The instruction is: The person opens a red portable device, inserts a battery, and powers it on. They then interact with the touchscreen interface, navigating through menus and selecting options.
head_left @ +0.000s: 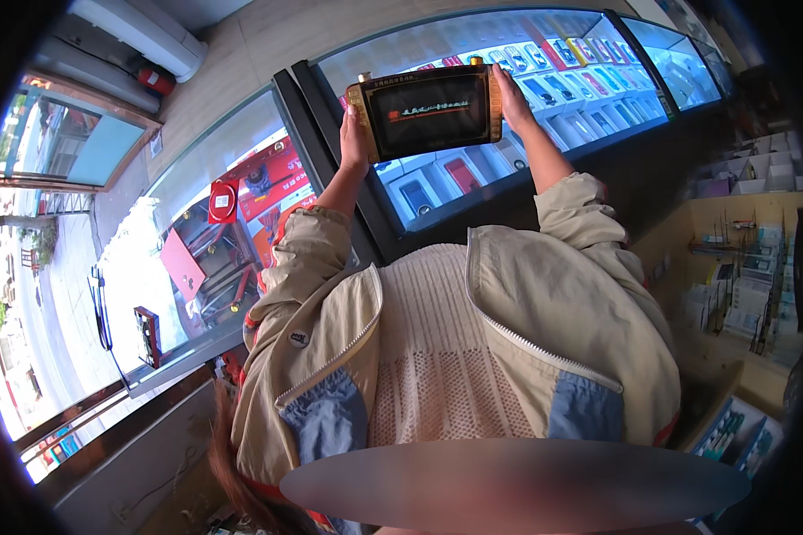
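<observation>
Both of my hands hold a black and gold portable player [435,114] with a dark screen, raised at arm's length over the glass counter. A glowing line with a reddish patch at its left end shows on the screen. Two small gold knobs stick up from the top edge. My left hand [353,141] is closed on the left gold side, its thumb on the front edge. My right hand [514,100] grips the right side, with most of its fingers hidden behind the player.
Beneath the player stands a lit glass display case [544,98] with rows of boxed phones. Another glass case [214,205], holding red boxes, stands to the left, a black cable [101,308] near its outer edge. Shelves with small packets [749,285] are at the right.
</observation>
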### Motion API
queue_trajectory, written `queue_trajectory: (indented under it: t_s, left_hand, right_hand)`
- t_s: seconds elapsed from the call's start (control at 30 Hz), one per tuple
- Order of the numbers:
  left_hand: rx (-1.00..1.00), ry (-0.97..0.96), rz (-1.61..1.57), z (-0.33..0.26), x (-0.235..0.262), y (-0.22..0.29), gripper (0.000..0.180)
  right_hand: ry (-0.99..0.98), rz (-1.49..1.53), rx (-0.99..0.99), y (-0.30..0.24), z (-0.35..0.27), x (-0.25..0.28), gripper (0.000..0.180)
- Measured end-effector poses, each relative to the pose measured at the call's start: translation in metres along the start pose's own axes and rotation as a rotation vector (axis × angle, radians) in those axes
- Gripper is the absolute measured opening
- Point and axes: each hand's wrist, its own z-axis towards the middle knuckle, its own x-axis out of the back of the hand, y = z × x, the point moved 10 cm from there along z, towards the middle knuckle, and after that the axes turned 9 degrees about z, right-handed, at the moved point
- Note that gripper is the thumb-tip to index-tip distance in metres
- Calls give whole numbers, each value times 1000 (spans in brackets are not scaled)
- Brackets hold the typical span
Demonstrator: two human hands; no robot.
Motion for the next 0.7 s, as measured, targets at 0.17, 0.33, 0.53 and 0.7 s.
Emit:
queue_trajectory:
  t_s: [0.17, 0.33, 0.53, 0.7]
  left_hand:
    - [-23, 31, 86, 13, 5, -3, 52]
    - [1, 65, 83, 6, 9, -8, 51]
    - [-25, 44, 157, 4, 10, -4, 54]
    - [-81, 145, 378, -30, 38, 23, 56]
  right_hand:
    - [-61, 50, -19, 7, 11, -2, 47]
    - [-189, -90, 13, 4, 20, -2, 41]
    - [-385, -551, 149, -44, 47, -28, 32]
    - [-382, -719, 72, -37, 60, -29, 29]
